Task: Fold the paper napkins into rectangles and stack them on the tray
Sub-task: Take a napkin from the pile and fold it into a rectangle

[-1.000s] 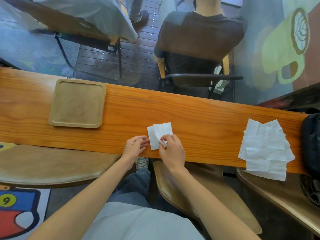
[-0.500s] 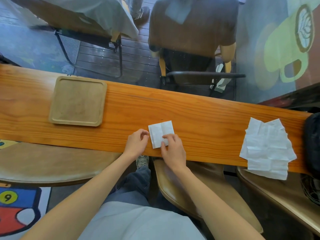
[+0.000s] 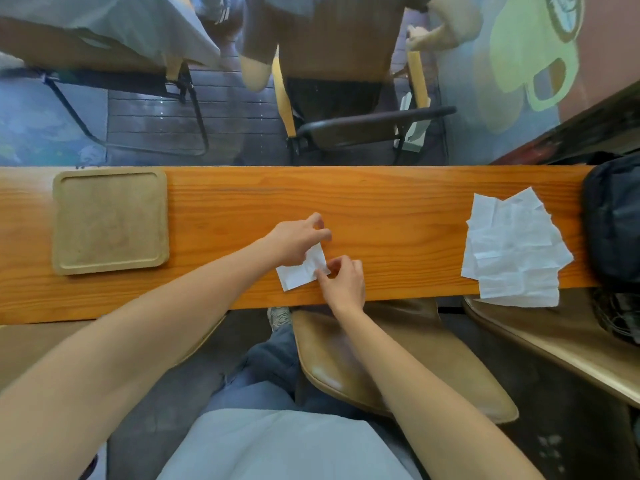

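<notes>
A small white paper napkin (image 3: 298,273), partly folded, lies near the front edge of the long wooden counter (image 3: 381,216). My left hand (image 3: 298,239) covers its far side and pinches its upper edge. My right hand (image 3: 344,282) pinches its right corner with thumb and forefinger. A square light-wood tray (image 3: 110,221) sits at the left of the counter with nothing on it. A loose pile of unfolded white napkins (image 3: 512,249) lies at the right, overhanging the front edge.
A black bag (image 3: 613,223) rests at the counter's right end. Wooden stools (image 3: 398,362) stand below the front edge. Beyond the counter a person sits in a chair (image 3: 346,129) behind glass.
My left hand has moved from the napkin's left side up over its far edge. The napkin has turned and looks narrower. The view has tilted downward.
</notes>
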